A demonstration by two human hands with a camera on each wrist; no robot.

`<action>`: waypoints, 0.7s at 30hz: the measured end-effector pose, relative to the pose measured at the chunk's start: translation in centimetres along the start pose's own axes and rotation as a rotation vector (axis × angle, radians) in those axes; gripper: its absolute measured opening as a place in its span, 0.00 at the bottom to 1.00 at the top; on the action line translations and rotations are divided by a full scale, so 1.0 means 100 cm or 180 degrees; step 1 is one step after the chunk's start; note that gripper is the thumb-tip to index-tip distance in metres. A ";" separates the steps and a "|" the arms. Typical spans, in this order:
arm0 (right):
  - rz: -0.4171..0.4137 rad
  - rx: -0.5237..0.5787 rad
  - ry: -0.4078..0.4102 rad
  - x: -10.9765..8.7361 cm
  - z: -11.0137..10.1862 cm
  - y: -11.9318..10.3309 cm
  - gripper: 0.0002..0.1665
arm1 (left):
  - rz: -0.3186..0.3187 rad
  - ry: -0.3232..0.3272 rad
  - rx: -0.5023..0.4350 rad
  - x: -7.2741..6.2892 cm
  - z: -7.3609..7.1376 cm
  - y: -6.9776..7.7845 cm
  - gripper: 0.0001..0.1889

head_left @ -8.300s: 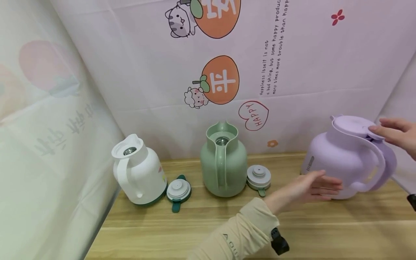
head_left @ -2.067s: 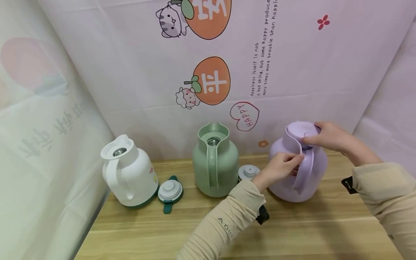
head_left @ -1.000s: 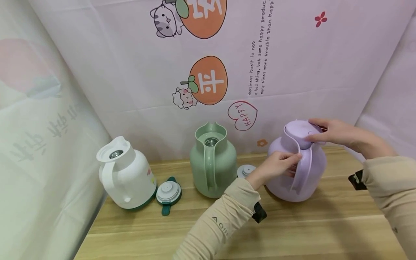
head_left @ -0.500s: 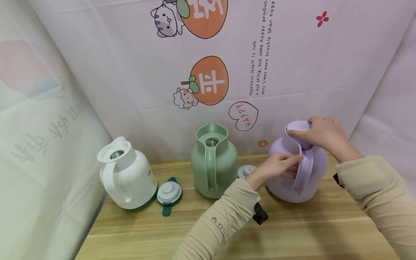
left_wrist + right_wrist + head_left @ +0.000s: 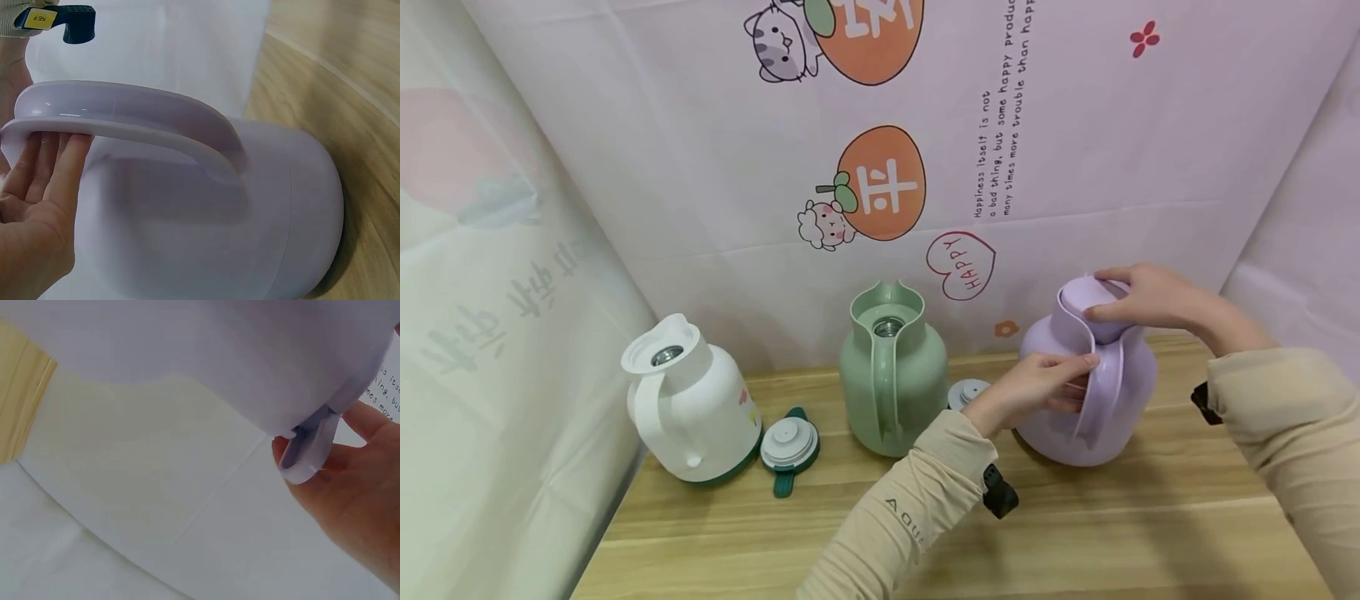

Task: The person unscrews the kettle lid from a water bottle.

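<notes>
A purple thermos jug [image 5: 1051, 437] stands upright at the right of the table, its handle [image 5: 1103, 392] turned towards me. My left hand [image 5: 1037, 385] holds that handle; in the left wrist view its fingers [image 5: 70, 169] pass beneath the grip. On top of the jug sits a purple lid [image 5: 1088, 298], seated in the neck. My right hand [image 5: 1172, 304] grips the lid from the right, thumb on the near side and fingers on the far side. A lid tab [image 5: 310, 453] sticks out beside the right hand in the right wrist view.
A green jug [image 5: 898, 392] without its stopper stands mid-table, its grey stopper [image 5: 967, 392] partly behind my left wrist. Further left are an uncovered white jug [image 5: 700, 417] and a green-rimmed stopper [image 5: 790, 443]. A printed cloth [image 5: 737, 167] hangs close behind the jugs.
The purple jug has come left and its handle has swung towards me. Both hands have taken hold of it. Lately the right hand has twisted back and forth over the lid.
</notes>
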State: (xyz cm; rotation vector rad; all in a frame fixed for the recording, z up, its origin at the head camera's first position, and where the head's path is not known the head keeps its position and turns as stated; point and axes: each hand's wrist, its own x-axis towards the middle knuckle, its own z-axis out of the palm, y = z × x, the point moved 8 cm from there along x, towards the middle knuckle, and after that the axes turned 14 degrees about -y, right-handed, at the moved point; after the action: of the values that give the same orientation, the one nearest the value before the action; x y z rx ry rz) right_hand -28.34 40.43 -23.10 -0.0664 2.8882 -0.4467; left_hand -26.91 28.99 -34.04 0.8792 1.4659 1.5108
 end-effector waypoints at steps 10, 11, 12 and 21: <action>0.0584 -0.0269 0.0380 -0.015 0.002 -0.011 0.57 | -0.0053 -0.0028 0.0057 -0.006 0.001 -0.004 0.23; 0.0560 -0.0293 0.0411 -0.015 0.001 -0.012 0.54 | -0.0055 -0.0021 0.0057 -0.006 0.001 -0.005 0.23; 0.0541 -0.0318 0.0406 -0.015 0.000 -0.013 0.53 | -0.0055 -0.0005 0.0057 -0.006 0.001 -0.005 0.23; 0.0098 -0.0494 0.0047 -0.002 -0.002 -0.012 0.45 | -0.0001 0.0010 0.0000 -0.005 0.002 -0.005 0.23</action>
State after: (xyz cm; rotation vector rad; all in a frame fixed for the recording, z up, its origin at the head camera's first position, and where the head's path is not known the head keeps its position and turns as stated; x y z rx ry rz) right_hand -28.13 39.35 -22.51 -0.0437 2.9288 -0.2180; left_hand -26.51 28.59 -34.52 0.8770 1.4682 1.5125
